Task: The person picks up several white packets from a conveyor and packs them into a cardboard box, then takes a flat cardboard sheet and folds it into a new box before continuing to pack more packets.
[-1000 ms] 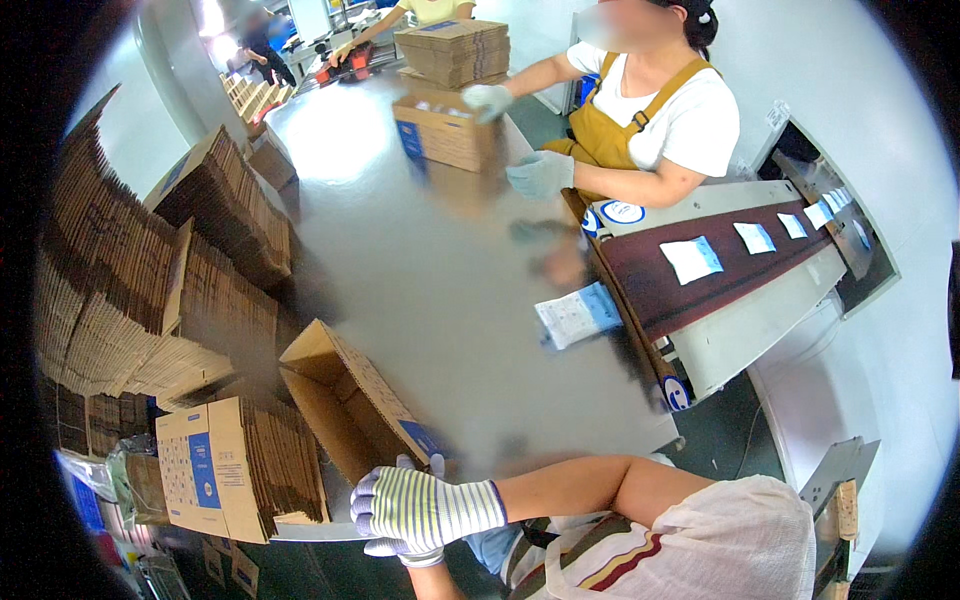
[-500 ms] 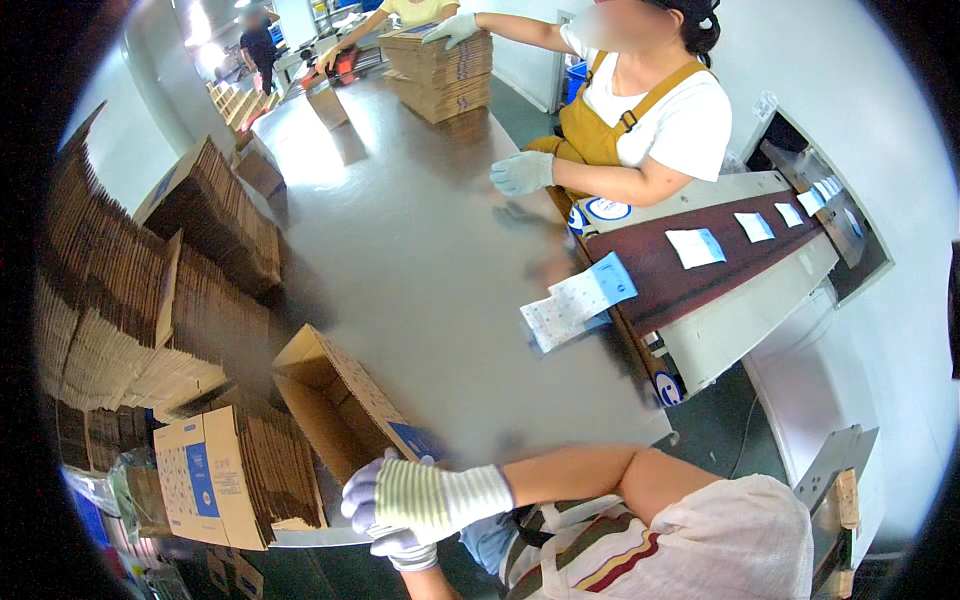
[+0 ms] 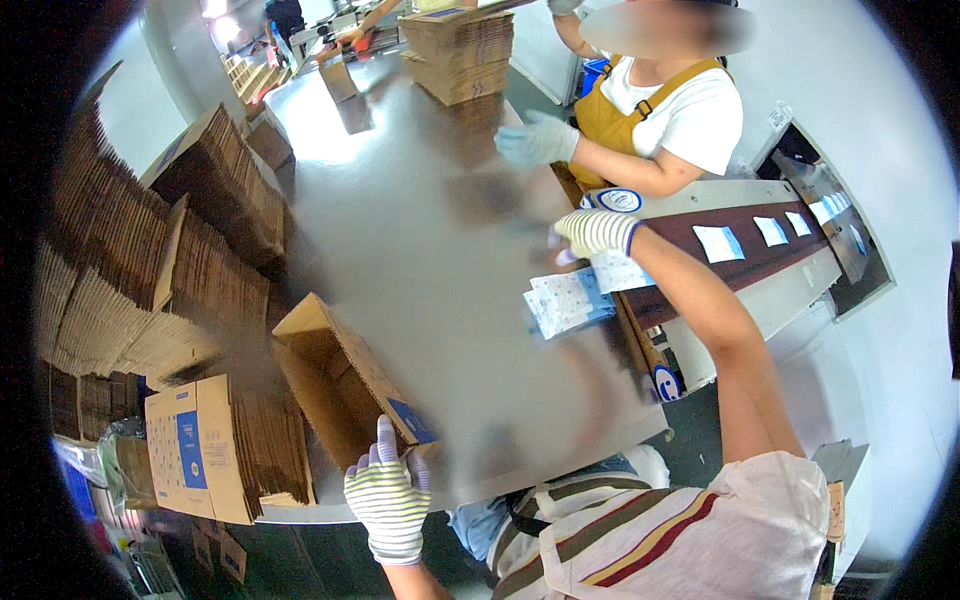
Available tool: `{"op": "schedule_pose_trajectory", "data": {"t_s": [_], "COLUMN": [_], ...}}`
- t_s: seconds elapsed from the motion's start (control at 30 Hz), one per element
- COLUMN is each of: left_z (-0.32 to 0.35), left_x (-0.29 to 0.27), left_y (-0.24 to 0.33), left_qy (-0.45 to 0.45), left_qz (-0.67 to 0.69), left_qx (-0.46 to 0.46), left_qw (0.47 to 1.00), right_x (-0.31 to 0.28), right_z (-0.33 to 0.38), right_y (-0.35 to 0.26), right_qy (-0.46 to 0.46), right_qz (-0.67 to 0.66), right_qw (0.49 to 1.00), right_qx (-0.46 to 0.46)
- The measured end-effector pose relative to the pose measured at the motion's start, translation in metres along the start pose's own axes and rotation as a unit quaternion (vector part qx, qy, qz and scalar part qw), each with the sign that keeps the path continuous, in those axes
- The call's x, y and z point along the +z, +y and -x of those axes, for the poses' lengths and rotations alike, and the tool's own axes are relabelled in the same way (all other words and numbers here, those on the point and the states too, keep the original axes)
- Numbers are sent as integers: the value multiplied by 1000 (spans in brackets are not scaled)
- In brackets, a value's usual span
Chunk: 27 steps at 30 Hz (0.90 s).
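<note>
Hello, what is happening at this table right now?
A person in striped gloves works at a grey table. The left hand holds the near corner of an open cardboard box; the right hand reaches to white-and-blue packets at the table's right edge. Opposite, a co-worker's gloved hand hovers over the table. Flattened cartons are stacked left.

You have bare grey table [image 3: 420,260] open through the middle of the frame, hemmed by flattened carton stacks [image 3: 190,250] at left, the open carton [image 3: 340,385] at lower left, the co-worker's gloved hand [image 3: 535,140] at upper centre and the conveyor [image 3: 760,235] at right.
</note>
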State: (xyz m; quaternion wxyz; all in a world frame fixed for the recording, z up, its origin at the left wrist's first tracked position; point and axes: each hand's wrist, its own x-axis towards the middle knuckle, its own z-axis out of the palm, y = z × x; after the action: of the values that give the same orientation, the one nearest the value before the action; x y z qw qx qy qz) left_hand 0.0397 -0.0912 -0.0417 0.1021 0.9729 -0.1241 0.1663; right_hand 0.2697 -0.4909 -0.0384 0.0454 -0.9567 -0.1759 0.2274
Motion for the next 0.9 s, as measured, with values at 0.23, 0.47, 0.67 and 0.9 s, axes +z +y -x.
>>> {"op": "schedule_pose_trajectory", "data": {"t_s": [0.23,0.47,0.67,0.9], "left_z": [-1,3,-2,2], "left_x": [1,1,11,4], "left_y": [2,-3,4,-1], "left_qy": [-20,-12,-9,3], "left_qz": [-43,-50,-31,-30], "left_qx": [10,0,-4,-9], "left_qw": [999,999,999,999], "right_x": [31,112,160,184], "right_z": [-45,-3,89,75], "right_y": [23,-39,-140,-150], "right_qy": [-209,-74,76,18], "right_qz": [29,142,92,-653], "right_qw": [973,979,984,730], "right_qx": [-98,-127,-135,-201]}}
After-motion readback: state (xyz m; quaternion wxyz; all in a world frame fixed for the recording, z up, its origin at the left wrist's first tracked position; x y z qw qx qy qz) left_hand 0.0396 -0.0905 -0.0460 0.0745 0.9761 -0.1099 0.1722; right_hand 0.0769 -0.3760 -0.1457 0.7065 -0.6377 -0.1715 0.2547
